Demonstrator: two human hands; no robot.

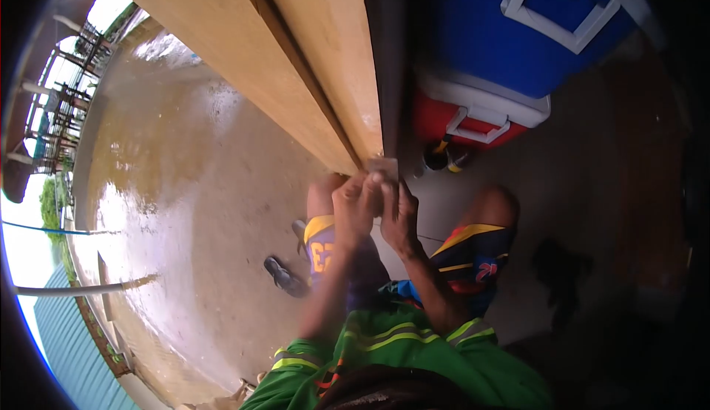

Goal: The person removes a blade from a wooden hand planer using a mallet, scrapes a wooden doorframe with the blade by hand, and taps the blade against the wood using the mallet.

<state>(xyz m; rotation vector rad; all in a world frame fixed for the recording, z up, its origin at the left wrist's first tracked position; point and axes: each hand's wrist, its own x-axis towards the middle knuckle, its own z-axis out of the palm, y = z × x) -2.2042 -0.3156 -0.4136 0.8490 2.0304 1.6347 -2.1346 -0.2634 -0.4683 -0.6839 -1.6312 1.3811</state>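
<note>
Both of my hands are together at the lower end of a tan wooden door or panel [296, 70] with a dark groove along it. A small flat greyish plate [384, 166] sits at the panel's end, against its edge. My left hand [356, 204] is closed, with its thumb against the plate's lower part. Close beside it, my right hand [400, 214] is closed too, with fingers at the plate's lower right side. The plate's lower part is hidden by the fingers, and its exact kind is unclear.
To the right, a blue cooler [481, 33] stands on a red cooler [436, 118] with a white lid. A dark round item [436, 158] with yellow lies near them. A black flip-flop [284, 275] lies on the wet concrete floor [214, 210] at left.
</note>
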